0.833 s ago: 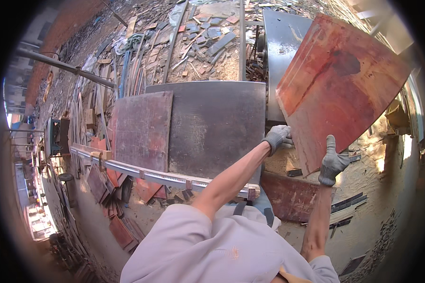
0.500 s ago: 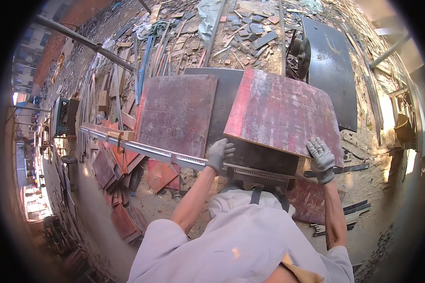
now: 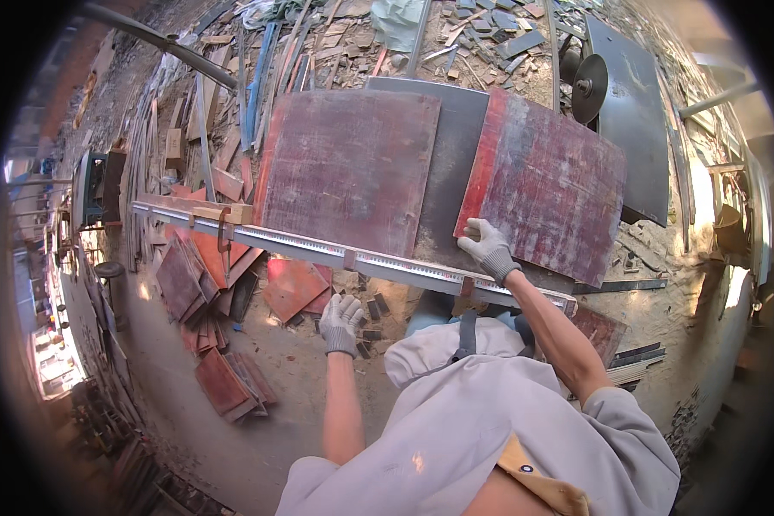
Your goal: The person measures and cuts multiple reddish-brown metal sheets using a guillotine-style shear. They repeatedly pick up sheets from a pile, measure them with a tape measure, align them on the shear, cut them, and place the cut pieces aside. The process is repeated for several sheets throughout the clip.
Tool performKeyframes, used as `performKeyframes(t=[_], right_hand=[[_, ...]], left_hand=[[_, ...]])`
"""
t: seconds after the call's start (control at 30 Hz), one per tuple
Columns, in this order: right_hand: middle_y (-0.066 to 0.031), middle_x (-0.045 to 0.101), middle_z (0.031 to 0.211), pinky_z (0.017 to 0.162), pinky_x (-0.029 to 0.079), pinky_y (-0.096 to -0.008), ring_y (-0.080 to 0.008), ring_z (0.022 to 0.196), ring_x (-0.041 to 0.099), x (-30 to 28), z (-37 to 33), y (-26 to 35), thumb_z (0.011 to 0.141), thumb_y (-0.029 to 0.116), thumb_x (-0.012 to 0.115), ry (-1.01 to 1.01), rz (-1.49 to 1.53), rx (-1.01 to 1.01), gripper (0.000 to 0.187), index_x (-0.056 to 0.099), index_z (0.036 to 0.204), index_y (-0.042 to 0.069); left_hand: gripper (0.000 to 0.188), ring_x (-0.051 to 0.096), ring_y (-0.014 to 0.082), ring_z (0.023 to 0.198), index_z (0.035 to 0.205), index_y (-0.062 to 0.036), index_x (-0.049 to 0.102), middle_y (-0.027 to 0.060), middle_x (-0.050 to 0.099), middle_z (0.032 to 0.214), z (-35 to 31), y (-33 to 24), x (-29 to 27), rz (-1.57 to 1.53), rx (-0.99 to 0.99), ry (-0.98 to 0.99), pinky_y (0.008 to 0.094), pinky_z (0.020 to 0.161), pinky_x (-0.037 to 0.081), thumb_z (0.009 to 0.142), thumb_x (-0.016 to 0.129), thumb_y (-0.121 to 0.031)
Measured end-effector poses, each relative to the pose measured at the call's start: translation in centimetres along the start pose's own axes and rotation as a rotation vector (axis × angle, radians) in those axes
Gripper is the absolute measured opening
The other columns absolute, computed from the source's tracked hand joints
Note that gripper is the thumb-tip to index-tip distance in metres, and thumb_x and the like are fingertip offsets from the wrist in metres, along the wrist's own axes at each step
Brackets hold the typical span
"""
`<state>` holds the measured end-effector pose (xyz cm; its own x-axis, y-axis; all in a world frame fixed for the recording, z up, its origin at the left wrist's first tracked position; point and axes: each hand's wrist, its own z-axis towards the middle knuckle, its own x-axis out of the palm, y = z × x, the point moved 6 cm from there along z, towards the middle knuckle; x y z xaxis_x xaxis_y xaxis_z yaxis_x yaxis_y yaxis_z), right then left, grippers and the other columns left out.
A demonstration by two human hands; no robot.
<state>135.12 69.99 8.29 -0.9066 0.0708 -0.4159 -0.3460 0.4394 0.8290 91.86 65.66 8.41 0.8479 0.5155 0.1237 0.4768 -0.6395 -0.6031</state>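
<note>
My right hand (image 3: 488,251), in a grey knit glove, reaches over the dark bench top (image 3: 447,185) at the near left corner of a worn red board (image 3: 546,185). Its fingers are apart and slightly bent, close to the board's edge; whether they touch it is unclear. Off the bench's front edge, my gloved left hand (image 3: 341,323) hangs with loosely spread fingers and holds nothing. A second reddish-brown board (image 3: 344,163) lies flat on the left part of the bench. Along the front edge runs a metal rail with a measuring scale (image 3: 378,262).
A dark round disc (image 3: 590,89) stands upright beside a black sheet (image 3: 632,120) at the far right. A clamp (image 3: 224,230) and wooden block (image 3: 240,213) sit on the rail's left end. Red offcuts (image 3: 292,288) lie on the ground below; scraps cover the far ground.
The right board has come down flat and turned on the bench. My right hand has moved left to its near corner, and my left hand has dropped back left, off the rail.
</note>
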Motion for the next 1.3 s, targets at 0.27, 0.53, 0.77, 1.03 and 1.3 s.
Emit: performKeyframes(t=[0.27, 0.53, 0.77, 1.03, 1.3], right_hand=[[-0.0021, 0.064, 0.076, 0.053, 0.043, -0.0297, -0.0131, 0.061, 0.056, 11.6, 6.0, 11.3, 0.086, 0.038, 0.086, 0.219, 0.556, 0.426, 0.037, 0.074, 0.092, 0.003], [-0.0015, 0.070, 0.074, 0.058, 0.050, -0.0249, -0.0096, 0.062, 0.063, -5.2, 1.8, 20.9, 0.085, 0.020, 0.080, 0.233, 0.941, 0.164, 0.017, 0.077, 0.087, 0.003], [-0.0179, 0.074, 0.108, 0.090, 0.064, -0.0406, -0.0258, 0.097, 0.074, -31.1, -12.3, 3.3, 0.092, 0.009, 0.062, -0.358, 1.082, 0.194, 0.028, 0.068, 0.116, -0.005], [-0.0180, 0.069, 0.124, 0.101, 0.054, -0.0515, -0.0344, 0.112, 0.068, -52.5, -21.0, -15.0, 0.100, 0.042, 0.056, -0.420, 1.472, -0.114, 0.047, 0.064, 0.127, 0.004], [-0.0188, 0.047, 0.156, 0.116, 0.037, -0.0589, -0.0388, 0.141, 0.045, -60.3, -27.3, -21.0, 0.095, 0.085, 0.032, -0.938, 1.652, -0.069, 0.098, 0.041, 0.155, 0.008]], left_hand=[[0.061, 0.064, 0.0391, 0.120, 0.147, -0.0007, 0.046, 0.0247, 0.059, 0.139, -2.8, -1.2, 2.9, -0.122, 0.027, 0.113, 0.0523, 0.098, 0.058, 0.107, 0.055, -0.046], [0.099, 0.046, 0.0394, 0.140, 0.148, -0.0050, 0.046, 0.0205, 0.051, 0.148, 1.6, -12.8, 13.2, -0.769, -0.031, 0.303, 0.0599, 0.115, 0.041, 0.087, 0.057, -0.082], [0.055, 0.065, 0.0313, 0.117, 0.146, -0.0043, 0.050, 0.0171, 0.058, 0.142, -6.7, -12.8, 26.3, -0.277, 0.263, 0.506, 0.0464, 0.100, 0.056, 0.096, 0.068, -0.018], [0.053, 0.067, 0.0252, 0.105, 0.144, 0.0009, 0.050, 0.0147, 0.059, 0.123, -26.2, 1.5, 49.9, 0.052, 0.405, 0.721, 0.0371, 0.086, 0.064, 0.093, 0.066, 0.000], [0.077, 0.065, 0.0182, 0.105, 0.160, -0.0065, 0.036, 0.0135, 0.043, 0.155, -40.4, 25.4, 56.0, 0.270, 0.195, 0.752, 0.0292, 0.089, 0.057, 0.090, 0.067, 0.008]])
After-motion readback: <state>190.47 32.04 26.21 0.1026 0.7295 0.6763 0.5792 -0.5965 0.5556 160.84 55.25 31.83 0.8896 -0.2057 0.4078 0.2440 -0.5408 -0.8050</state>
